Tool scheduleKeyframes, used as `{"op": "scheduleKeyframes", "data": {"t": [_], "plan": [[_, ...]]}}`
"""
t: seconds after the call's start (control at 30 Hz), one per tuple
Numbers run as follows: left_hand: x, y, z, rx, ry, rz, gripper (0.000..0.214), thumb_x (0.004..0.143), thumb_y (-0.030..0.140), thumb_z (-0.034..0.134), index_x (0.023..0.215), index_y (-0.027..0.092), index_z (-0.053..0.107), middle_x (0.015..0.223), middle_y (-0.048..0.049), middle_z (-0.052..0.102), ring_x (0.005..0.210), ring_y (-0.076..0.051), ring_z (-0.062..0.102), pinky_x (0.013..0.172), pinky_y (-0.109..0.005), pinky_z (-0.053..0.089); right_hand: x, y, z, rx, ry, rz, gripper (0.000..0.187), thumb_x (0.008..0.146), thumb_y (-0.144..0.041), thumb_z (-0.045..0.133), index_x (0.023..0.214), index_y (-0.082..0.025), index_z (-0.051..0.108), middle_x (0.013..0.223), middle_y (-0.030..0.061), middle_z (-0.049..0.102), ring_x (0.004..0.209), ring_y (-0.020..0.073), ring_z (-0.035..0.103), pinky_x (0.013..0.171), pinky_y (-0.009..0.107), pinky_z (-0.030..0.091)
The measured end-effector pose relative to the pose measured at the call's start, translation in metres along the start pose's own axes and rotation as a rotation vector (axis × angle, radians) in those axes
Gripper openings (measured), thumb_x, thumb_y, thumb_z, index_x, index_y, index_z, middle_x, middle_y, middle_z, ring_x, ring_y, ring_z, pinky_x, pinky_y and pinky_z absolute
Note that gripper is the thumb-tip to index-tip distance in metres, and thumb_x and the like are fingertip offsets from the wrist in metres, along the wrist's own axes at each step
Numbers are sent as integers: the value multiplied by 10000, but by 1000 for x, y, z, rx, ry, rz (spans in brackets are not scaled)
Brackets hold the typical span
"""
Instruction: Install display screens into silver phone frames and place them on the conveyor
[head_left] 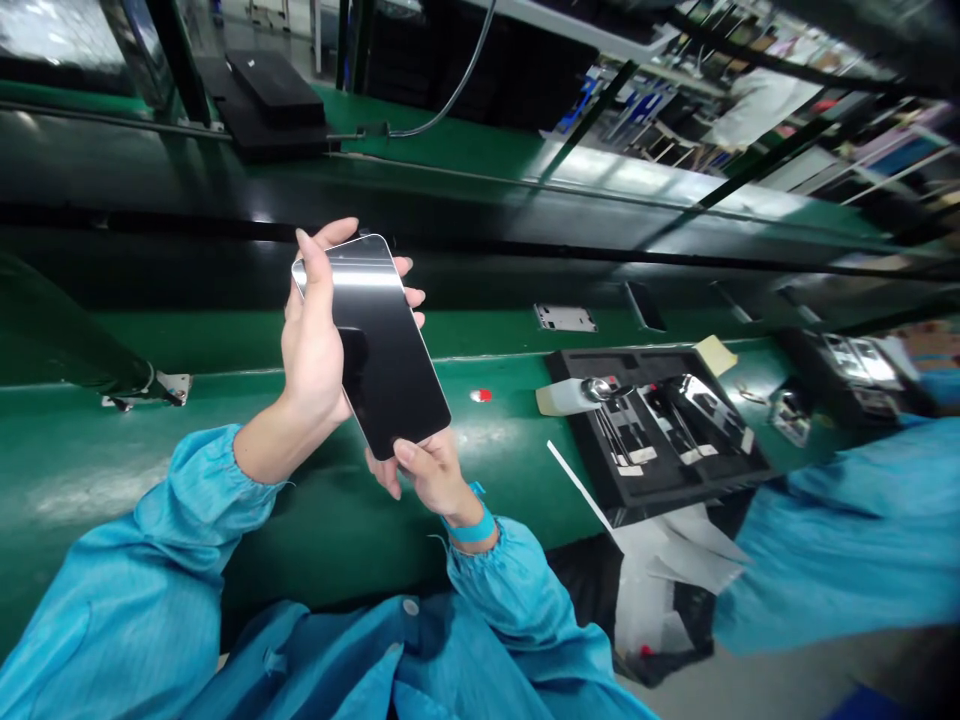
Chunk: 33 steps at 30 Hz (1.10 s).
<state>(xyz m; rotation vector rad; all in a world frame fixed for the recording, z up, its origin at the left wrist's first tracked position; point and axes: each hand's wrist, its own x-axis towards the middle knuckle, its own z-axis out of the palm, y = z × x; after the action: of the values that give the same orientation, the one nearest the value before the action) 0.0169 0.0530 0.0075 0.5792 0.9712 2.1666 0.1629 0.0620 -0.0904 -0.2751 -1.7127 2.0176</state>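
Left hand (311, 350) clamped round phone (394, 350), fingertips (414, 297) past its right edge; right hand (439, 478) pinches near end; I see phone between both.

Glossy glass-like phone (397, 365), smooth shiny green bench (499, 460), matt black tray (679, 490)

phone (397, 350) | dark glossy screen, pale rim | screen up, slanted | in both hands (311, 350)

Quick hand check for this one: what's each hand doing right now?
Left hand: closed around the upper part of the phone, fingertips showing past its far edge.
Right hand: holding the phone's lower end, thumb at the edge.
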Motion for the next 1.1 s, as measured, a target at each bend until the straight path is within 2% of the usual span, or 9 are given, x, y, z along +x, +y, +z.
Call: {"op": "scheduleKeyframes", "data": {"t": [0.13, 0.27, 0.37, 0.53, 0.77, 0.87, 0.97, 1.03, 1.1], "plan": [[-1, -3, 1, 11, 15, 56, 556, 1083, 799, 434, 1242, 285, 576, 1019, -33, 774, 843, -229, 791, 738, -382, 680, 7, -4, 6, 40, -69, -31, 607, 1007, -720, 678, 727, -184, 728, 556, 41, 663, 497, 179, 628, 539, 324, 558], [2, -6, 0, -12, 34, 80, 643, 1010, 891, 440, 1205, 293, 573, 997, -43, 764, 803, -230, 771, 699, -392, 675, 8, -11, 9, 60, -127, 14, 653, 1021, -771, 612, 753, -188, 731, 598, 40, 681, 527, 182, 659, 572, 336, 590], [4, -3, 2, -35, 48, 44, 603, 1049, 844, 432, 1193, 275, 569, 982, -51, 752, 806, -228, 762, 700, -386, 670, 5, -13, 7, 61, -132, 19, 680, 1050, -774, 557, 793, -176, 755, 627, 43, 684, 572, 189, 677, 641, 360, 611], [4, 4, 3, -18, 49, 23, 632, 1049, 859, 391, 1227, 278, 562, 1004, -55, 747, 844, -240, 769, 735, -379, 657, 1, -12, 2, -17, -60, 33, 688, 1030, -786, 592, 694, -195, 702, 473, -27, 537, 408, 132, 505, 520, 314, 513], [-1, 17, 9, -4, 59, -9, 652, 1079, 840, 306, 1263, 254, 526, 1031, -70, 718, 863, -243, 759, 795, -404, 648, 3, -38, -19, -4, 101, -30, 674, 1089, -694, 544, 650, -201, 681, 480, -3, 550, 425, 150, 534, 501, 302, 467], [-1, 18, 9, -4, 61, -36, 678, 1075, 848, 272, 1291, 254, 517, 1050, -78, 713, 870, -247, 758, 823, -414, 643, -1, -36, -31, -59, 34, -34, 704, 1133, -670, 456, 649, -204, 666, 477, -6, 508, 435, 155, 514, 505, 307, 449], [1, 20, 6, -76, 46, -15, 628, 1125, 772, 228, 1281, 225, 495, 1016, -84, 718, 813, -217, 744, 755, -377, 636, -6, -16, -56, -330, 57, -69, 715, 1121, -758, 386, 875, -185, 736, 677, 48, 657, 588, 193, 614, 605, 336, 514], [2, 24, 4, -140, 24, 25, 588, 1153, 720, 201, 1262, 211, 475, 990, -85, 720, 786, -197, 734, 710, -348, 632, -10, 4, -79, -689, 171, -55, 644, 1083, -765, 494, 1051, -171, 743, 916, 112, 734, 798, 241, 683, 721, 368, 554], [3, 30, 3, -167, 14, 51, 540, 1175, 669, 179, 1251, 215, 462, 1001, -85, 719, 797, -193, 737, 709, -341, 635, -13, 22, -98, -993, 255, -16, 509, 1079, -658, 583, 1078, -169, 725, 1013, 139, 726, 905, 267, 683, 782, 385, 556]]}}
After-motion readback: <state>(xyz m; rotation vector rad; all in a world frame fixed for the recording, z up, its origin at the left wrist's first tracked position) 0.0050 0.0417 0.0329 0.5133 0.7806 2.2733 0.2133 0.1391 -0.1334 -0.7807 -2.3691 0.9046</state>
